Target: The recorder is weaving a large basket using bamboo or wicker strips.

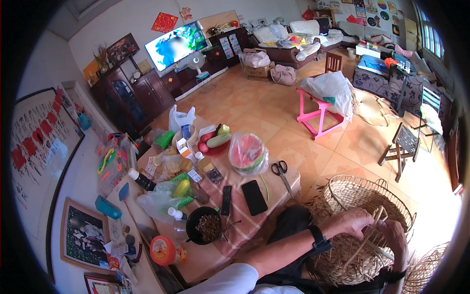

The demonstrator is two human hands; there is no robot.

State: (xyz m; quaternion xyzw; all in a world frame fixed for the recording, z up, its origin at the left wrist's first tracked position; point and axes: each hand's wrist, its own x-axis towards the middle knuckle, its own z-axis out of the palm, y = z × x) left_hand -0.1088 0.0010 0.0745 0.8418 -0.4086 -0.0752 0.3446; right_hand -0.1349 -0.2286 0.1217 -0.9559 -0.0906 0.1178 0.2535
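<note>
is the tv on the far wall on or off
On. The tv screen glows bright blue and green with a picture, far brighter than the dark cabinets below it.

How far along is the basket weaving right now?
Done: the basket has a woven base and a rim frame. In hand: the left hand and right hand grip straw strands at the near wall. Left: the side between base and rim looks open, with loose strands sticking out.
</note>
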